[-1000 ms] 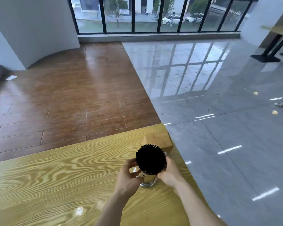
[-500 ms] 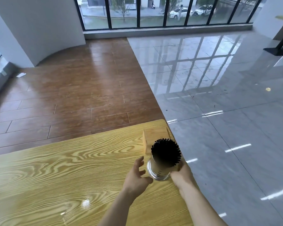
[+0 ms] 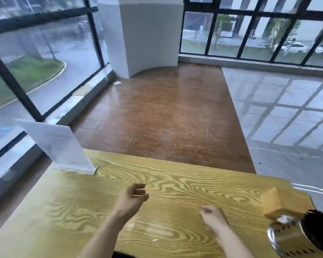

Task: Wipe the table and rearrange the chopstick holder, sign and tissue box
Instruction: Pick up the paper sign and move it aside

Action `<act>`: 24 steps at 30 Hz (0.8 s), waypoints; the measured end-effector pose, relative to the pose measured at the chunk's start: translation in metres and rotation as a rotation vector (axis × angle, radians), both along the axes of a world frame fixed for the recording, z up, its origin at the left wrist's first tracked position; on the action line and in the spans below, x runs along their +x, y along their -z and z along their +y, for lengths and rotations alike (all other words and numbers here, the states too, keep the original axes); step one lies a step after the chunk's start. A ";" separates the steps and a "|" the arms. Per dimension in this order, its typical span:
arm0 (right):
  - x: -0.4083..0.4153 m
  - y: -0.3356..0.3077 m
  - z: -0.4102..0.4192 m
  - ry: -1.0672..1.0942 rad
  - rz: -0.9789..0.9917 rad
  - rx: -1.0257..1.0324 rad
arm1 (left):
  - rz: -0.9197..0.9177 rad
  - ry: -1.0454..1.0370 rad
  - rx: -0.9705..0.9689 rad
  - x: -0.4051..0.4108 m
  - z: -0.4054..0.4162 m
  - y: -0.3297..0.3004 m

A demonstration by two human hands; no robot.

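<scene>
Both hands have let go of the chopstick holder [image 3: 295, 237], now at four o'clock; left hand [image 3: 131, 199] and right hand [image 3: 212, 217] hover loosely curled, empty, so the sign [image 3: 58, 146] at ten o'clock looks next.

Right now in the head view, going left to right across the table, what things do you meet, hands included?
Sign → left hand → right hand → tissue box → chopstick holder.

Left hand [image 3: 131, 199] and right hand [image 3: 212, 217] empty, loosely curled
</scene>
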State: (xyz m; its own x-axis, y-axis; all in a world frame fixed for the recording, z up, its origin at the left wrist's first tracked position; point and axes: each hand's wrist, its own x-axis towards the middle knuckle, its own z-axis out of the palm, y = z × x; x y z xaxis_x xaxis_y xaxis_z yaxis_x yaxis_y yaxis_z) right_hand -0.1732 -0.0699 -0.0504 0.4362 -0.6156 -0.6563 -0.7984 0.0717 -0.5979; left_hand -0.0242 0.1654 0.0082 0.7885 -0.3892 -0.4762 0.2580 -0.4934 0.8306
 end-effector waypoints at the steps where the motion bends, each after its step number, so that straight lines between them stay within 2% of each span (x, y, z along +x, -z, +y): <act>1: 0.030 -0.004 0.027 -0.041 -0.011 -0.008 | -0.007 -0.048 -0.006 0.021 0.033 -0.001; 7: 0.196 -0.018 0.183 -0.311 -0.079 0.023 | -0.060 -0.347 -0.020 0.138 0.201 0.000; 10: 0.260 -0.024 0.242 -0.388 -0.136 0.022 | -0.100 -0.453 -0.004 0.191 0.251 0.003; 13: 0.310 -0.031 0.282 -0.376 -0.174 -0.030 | -0.178 -0.540 -0.002 0.243 0.278 0.006; 17: 0.350 -0.042 0.317 -0.249 -0.284 -0.063 | -0.220 -0.538 -0.074 0.296 0.290 0.007; 20: 0.360 -0.043 0.332 -0.175 -0.362 -0.044 | -0.161 -0.492 -0.166 0.317 0.289 0.009; 24: 0.365 -0.040 0.342 -0.184 -0.416 -0.019 | -0.077 -0.371 -0.246 0.327 0.281 0.013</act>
